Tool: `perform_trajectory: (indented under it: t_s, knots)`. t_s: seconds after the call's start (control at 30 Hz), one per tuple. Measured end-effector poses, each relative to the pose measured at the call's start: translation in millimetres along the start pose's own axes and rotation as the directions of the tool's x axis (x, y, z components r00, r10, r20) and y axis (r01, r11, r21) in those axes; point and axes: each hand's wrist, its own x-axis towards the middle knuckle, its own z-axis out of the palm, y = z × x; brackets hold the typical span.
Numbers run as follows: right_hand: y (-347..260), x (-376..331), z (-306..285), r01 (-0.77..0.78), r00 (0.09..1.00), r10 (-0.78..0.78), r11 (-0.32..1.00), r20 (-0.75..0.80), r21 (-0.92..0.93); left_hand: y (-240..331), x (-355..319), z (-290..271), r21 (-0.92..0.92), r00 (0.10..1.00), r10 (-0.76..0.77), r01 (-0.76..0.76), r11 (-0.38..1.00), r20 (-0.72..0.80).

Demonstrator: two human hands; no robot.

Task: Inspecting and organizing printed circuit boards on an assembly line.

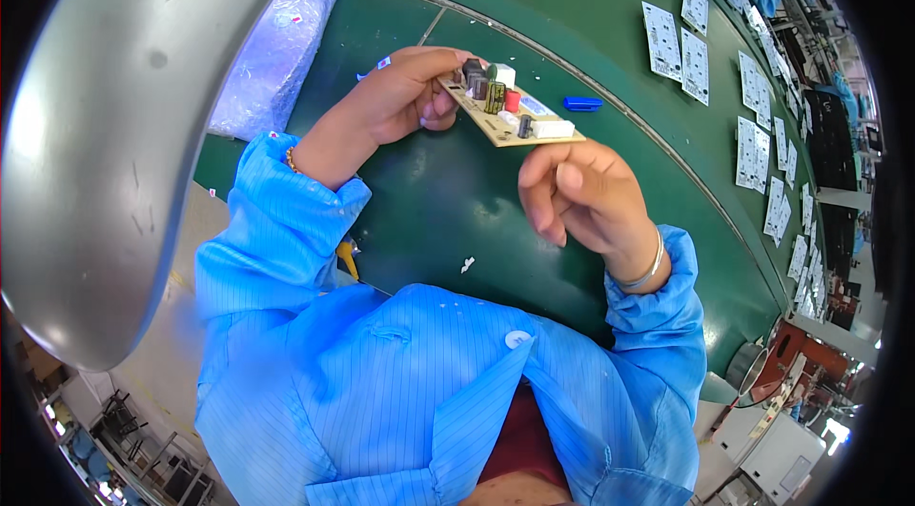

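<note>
My left hand [405, 91] is closed on the far left corner of a tan circuit board [477, 117], thumb and fingers pinching its edge. The board is tilted above the green table, its component side up. On it stand black, green and white parts and a red capacitor [513, 101]. Just under the board's near right edge is my right hand [600, 196], its fingers loosely curled and apart, with nothing visible in them. Whether its index finger touches the board, I cannot tell. A small blue plastic piece [582, 104] lies beyond the board.
A large grey metal shade [124, 125] fills the upper left. Beside it lies a clear plastic-wrapped bundle [276, 58]. Past a metal strip [658, 136], several white boards [662, 39] rest on the green surface. A white scrap [467, 265] and a yellow tool [348, 260] are near me.
</note>
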Motion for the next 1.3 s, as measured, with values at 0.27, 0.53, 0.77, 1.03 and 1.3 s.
perform_trajectory:
  t_s: [0.27,0.53,0.77,1.03,1.3]
  knots:
    - [1,-7,15,0.008,0.996,-0.001,0.997,0.084,-0.077,-4,1,-3,0.035,0.990,-0.041,0.037,0.999,0.137]
    - [2,-7,11,0.061,0.987,-0.061,0.998,-0.146,-0.002,-2,2,-5,-0.057,0.984,0.049,-0.039,0.998,0.173]
    - [5,16,-52,0.236,0.912,-0.164,0.959,-0.375,0.155,4,-4,5,-0.178,0.955,0.184,-0.145,0.973,0.232]
    - [11,23,-80,0.101,0.927,0.036,0.935,-0.374,0.340,3,-9,12,-0.096,0.884,0.248,-0.229,0.969,0.396]
    - [10,23,-81,0.125,0.926,-0.002,0.945,-0.376,0.302,1,-5,10,-0.085,0.889,0.239,-0.224,0.971,0.391]
